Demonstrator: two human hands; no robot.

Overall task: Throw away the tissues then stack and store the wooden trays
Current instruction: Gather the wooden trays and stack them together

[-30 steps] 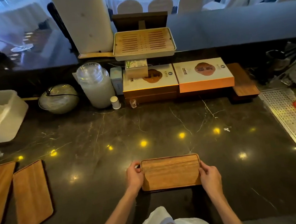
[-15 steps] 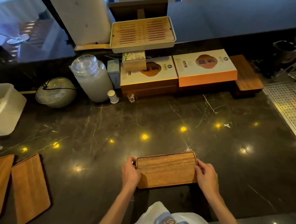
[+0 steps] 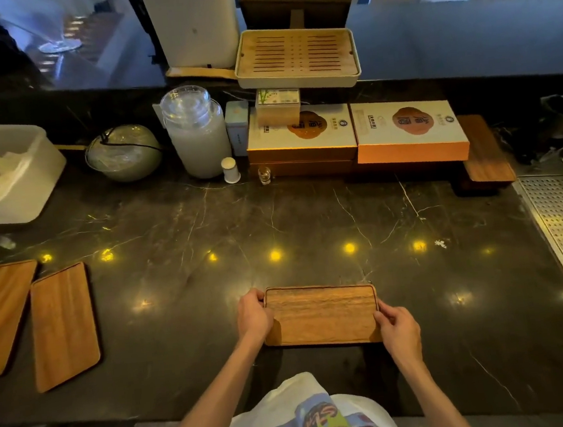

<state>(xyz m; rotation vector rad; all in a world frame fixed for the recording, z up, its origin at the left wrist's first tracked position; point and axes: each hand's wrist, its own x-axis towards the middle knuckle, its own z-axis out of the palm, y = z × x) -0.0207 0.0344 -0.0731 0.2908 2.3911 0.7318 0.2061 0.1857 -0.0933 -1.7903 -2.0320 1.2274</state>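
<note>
Head view: left hand (image 3: 253,314) and right hand (image 3: 398,331) each grip an end of the wooden tray (image 3: 321,314) on the counter (image 3: 308,217), no tissues on it, two more trays (image 3: 62,325) left unstacked.

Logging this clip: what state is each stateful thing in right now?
Held wooden tray: empty, gripped at both short ends.
Left hand: closed on tray.
Right hand: closed on tray.
Two wooden trays: flat, side by side, unstacked.
Glass jar: lidded.
White bin: open, holding tissues.
</note>
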